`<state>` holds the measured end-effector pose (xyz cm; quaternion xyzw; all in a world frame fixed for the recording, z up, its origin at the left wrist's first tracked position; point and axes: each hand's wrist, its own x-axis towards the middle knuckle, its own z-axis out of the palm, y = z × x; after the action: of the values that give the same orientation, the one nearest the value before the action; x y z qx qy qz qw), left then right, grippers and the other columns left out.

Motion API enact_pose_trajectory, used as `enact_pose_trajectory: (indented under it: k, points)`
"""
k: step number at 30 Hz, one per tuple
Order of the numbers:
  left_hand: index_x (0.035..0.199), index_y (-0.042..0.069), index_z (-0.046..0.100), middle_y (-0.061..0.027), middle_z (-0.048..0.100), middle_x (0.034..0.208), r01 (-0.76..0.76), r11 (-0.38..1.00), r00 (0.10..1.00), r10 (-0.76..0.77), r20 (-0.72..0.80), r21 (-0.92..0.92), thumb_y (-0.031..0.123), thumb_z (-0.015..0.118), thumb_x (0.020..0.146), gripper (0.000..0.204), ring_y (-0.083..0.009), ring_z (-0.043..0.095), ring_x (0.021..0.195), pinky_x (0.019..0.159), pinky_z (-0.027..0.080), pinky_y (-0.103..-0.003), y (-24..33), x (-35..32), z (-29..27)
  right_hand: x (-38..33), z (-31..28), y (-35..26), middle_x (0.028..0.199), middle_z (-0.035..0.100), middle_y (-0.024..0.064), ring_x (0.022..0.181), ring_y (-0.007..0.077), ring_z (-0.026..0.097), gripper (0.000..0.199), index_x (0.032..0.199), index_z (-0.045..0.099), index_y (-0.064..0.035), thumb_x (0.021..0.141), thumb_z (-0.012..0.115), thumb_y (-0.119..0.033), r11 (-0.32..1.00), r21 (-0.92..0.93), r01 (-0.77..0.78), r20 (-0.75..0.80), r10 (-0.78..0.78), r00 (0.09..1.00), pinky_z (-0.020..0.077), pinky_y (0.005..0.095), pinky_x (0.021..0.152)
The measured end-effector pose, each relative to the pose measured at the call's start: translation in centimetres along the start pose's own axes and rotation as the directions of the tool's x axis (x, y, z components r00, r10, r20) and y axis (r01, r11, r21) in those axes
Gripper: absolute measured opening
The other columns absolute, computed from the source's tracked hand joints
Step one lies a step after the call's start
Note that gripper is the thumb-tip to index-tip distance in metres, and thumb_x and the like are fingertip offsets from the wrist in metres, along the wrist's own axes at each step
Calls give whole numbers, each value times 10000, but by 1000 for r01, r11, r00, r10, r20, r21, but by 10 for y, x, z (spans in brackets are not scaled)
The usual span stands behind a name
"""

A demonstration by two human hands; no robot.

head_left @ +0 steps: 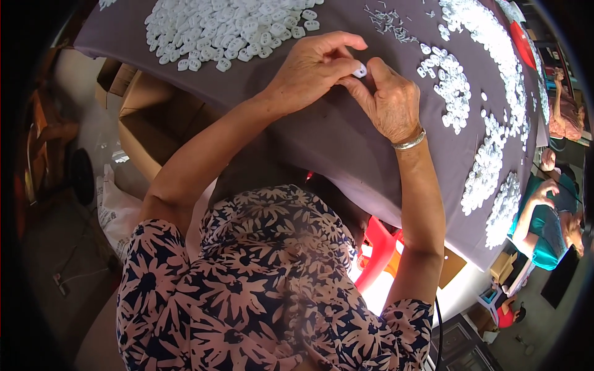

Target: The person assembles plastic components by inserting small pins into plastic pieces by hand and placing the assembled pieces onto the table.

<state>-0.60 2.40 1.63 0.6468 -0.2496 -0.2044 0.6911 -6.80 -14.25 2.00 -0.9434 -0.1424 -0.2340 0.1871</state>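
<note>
Over the dark cloth of the table, my two hands meet around one small white plastic piece [359, 71]. My left hand [315, 65] pinches it between thumb and fingertips, its index finger stretched out above. From the other side my right hand [390, 99], with a silver bangle at the wrist, has its fingers bent and thumb and fingertips close together at the piece. Whether the right fingertips grip the same piece or something tiny is hidden. Beyond the left hand lies a big heap of white plastic pieces [229, 31], and past the right hand a scatter of small metal pins [393, 23].
More white parts lie in piles [455, 93] along the right side of the tablecloth [284, 148]. An open cardboard box [154, 117] stands below the left edge. A red plastic stool [377, 250] is under the near edge. Other people [547, 216] sit at the far right.
</note>
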Motion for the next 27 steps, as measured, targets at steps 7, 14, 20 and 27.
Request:
enact_pose_trajectory:
  k: [7, 14, 20, 27]
  points:
    - [985, 68, 673, 29, 630, 816, -193, 835, 818, 427, -386, 514, 82, 644, 872, 118, -48, 542, 697, 605, 436, -191, -1, 23, -70, 3, 3, -1, 568, 487, 58, 482, 252, 522, 365, 656, 459, -77, 749, 759, -264, 992, 69, 102, -124, -93, 988, 409, 335, 432]
    - [966, 76, 672, -7, 621, 795, -159, 665, 700, 597, -392, 730, 99, 693, 804, 165, -94, 556, 679, 618, 454, -234, 15, 17, -60, 3, -8, 11, 574, 523, 60, 481, 206, 520, 259, 690, 498, -67, 779, 723, -158, 995, 87, -46, -156, 60, 986, 431, 319, 455]
    - [846, 28, 644, -3, 580, 669, -146, 972, 941, 193, -279, 181, 131, 671, 852, 106, -48, 513, 565, 514, 418, -194, 19, 2, 0, -4, -46, 71, 753, 638, 88, 632, 218, 622, 45, 836, 646, -45, 803, 626, -69, 935, 7, -354, -289, 341, 895, 488, 324, 588]
    - [546, 69, 511, 23, 443, 460, 73, 995, 982, -60, -179, 66, 347, 576, 916, 467, -44, 421, 408, 399, 297, -217, 16, -5, 4, -5, -47, 70, 744, 637, 90, 638, 240, 612, 71, 804, 641, -35, 778, 669, -96, 926, -102, -364, -86, 356, 930, 477, 324, 606]
